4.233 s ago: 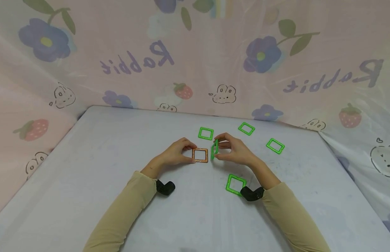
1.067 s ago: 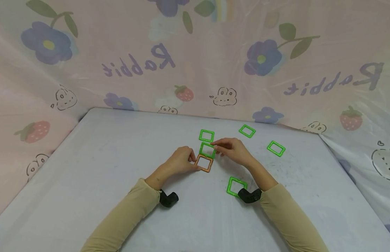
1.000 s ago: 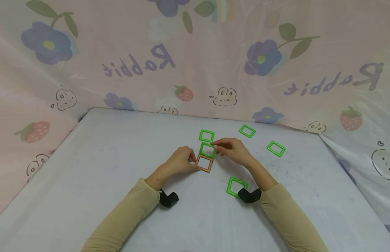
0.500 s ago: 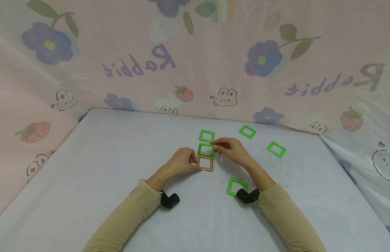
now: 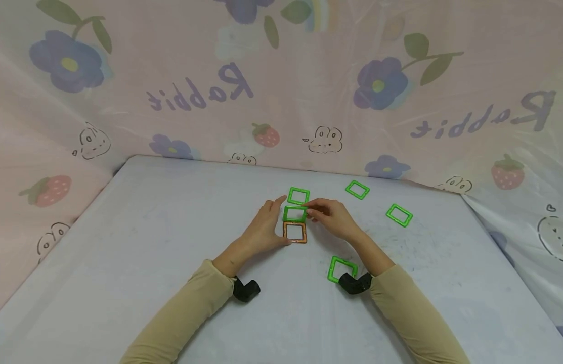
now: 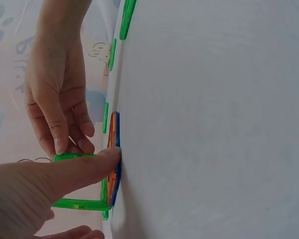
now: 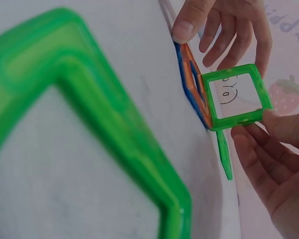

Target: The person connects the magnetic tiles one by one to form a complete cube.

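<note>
Got green frame (image 7: 239,120) upright on 12-o'clock edge of orange (image 5: 305,233), w/ blue (image 6: 118,130) beneath; leaves four loose greens (image 5: 402,210) unjoined on bench (image 5: 195,217), at 12, approx. 2, 3 and btwn 4 and 5. Pinching upright one's 3-o'clock side w/ R grip (image 5: 332,218); touching orange's 7-o'clock corner w/ L grip (image 5: 263,230) spread, from approx. 8.

On the table (image 5: 172,212), the front frame (image 5: 304,232) lies flat atop the bottom frame (image 6: 118,129); the upright frame (image 7: 237,121) stands along its far edge. Left hand (image 5: 264,230) at left, thumb on the front frame; right hand (image 5: 333,218) pinches the upright frame's right side. Rear frame (image 5: 298,189) lies behind that. Farther right: back frame (image 5: 363,195), then side frame (image 5: 393,219). Near frame (image 5: 336,259) sits front right, partly behind the right wrist camera (image 5: 354,284). Cloth (image 5: 281,106) behind table.
</note>
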`<state>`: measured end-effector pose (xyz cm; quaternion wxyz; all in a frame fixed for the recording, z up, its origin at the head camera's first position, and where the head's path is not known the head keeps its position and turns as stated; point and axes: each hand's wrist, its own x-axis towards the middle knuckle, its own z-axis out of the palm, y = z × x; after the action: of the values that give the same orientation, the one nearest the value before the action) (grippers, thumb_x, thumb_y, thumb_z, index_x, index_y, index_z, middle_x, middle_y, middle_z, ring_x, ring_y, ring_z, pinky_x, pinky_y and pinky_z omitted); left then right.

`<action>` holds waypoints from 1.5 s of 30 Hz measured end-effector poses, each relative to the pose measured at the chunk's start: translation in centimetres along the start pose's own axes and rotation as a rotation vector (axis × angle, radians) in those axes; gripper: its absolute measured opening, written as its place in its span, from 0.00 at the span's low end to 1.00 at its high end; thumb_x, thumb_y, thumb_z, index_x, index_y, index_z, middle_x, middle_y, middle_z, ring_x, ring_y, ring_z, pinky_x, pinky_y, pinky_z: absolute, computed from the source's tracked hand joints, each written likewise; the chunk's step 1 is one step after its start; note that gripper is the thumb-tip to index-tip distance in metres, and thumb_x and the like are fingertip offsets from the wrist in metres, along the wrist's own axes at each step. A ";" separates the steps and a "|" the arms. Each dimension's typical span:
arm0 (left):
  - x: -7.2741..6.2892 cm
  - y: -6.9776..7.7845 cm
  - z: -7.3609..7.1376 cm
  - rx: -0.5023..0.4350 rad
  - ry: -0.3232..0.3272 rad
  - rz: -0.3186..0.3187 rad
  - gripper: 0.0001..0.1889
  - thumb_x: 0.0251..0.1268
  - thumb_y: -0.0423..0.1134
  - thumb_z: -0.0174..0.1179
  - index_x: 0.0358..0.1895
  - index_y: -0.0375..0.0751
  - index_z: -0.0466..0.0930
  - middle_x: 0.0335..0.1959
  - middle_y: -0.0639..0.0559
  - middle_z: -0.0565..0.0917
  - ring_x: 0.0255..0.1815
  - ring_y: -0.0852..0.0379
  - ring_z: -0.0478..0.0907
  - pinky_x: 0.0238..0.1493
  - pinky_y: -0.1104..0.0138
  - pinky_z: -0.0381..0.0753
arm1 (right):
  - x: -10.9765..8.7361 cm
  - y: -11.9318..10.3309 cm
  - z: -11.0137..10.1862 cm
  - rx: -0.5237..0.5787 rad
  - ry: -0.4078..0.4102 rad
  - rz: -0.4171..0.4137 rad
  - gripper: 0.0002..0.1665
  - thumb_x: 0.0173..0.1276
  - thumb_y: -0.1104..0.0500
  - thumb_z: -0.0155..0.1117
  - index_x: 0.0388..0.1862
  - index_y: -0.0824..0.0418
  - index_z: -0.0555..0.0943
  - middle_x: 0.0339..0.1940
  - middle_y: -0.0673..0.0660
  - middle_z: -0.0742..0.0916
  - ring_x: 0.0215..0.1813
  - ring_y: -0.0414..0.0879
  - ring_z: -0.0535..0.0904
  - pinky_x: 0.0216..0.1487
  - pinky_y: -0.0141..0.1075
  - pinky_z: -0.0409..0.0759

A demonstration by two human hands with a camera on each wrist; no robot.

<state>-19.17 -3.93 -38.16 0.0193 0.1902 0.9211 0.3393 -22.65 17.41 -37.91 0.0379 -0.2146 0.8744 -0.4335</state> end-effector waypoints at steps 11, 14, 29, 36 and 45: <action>0.0 -0.6 0.0 -0.038 -0.047 0.042 0.53 0.47 0.36 0.75 0.76 0.49 0.51 0.56 0.37 0.72 0.57 0.44 0.71 0.61 0.53 0.71 | 0.1 -1.1 -0.1 0.020 -0.007 -0.008 0.15 0.72 0.66 0.55 0.51 0.75 0.78 0.39 0.70 0.86 0.42 0.61 0.84 0.44 0.49 0.82; 0.1 -0.7 0.0 -0.030 -0.056 0.049 0.52 0.48 0.37 0.75 0.76 0.48 0.52 0.54 0.38 0.74 0.54 0.45 0.72 0.58 0.53 0.72 | 0.4 -0.6 -0.2 0.020 -0.016 -0.002 0.15 0.73 0.64 0.56 0.51 0.74 0.79 0.40 0.69 0.86 0.42 0.60 0.84 0.44 0.48 0.82; 0.2 -0.4 -0.3 -0.018 -0.098 0.059 0.52 0.51 0.38 0.73 0.77 0.45 0.49 0.60 0.37 0.74 0.63 0.40 0.69 0.65 0.51 0.67 | 3.1 1.4 -0.9 -0.020 0.116 0.024 0.20 0.72 0.57 0.58 0.56 0.68 0.78 0.51 0.65 0.84 0.52 0.57 0.81 0.52 0.46 0.79; 0.3 -0.5 -0.2 -0.008 -0.113 0.057 0.52 0.52 0.38 0.73 0.77 0.46 0.48 0.61 0.37 0.74 0.64 0.41 0.68 0.66 0.51 0.66 | 4.5 1.8 -0.8 -0.009 0.185 0.096 0.24 0.67 0.56 0.65 0.58 0.66 0.77 0.57 0.65 0.81 0.59 0.57 0.77 0.58 0.47 0.76; 0.2 -0.5 -0.4 -0.010 -0.122 0.046 0.52 0.52 0.39 0.73 0.77 0.46 0.47 0.60 0.36 0.74 0.63 0.41 0.69 0.65 0.51 0.66 | 5.6 2.4 -0.4 -0.020 0.109 0.180 0.32 0.66 0.51 0.65 0.66 0.63 0.71 0.66 0.64 0.75 0.64 0.61 0.73 0.62 0.51 0.72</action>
<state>-19.61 -4.39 -38.14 0.0683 0.2314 0.9119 0.3319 -28.59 16.70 -38.91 0.0269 -0.1117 0.8953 -0.4305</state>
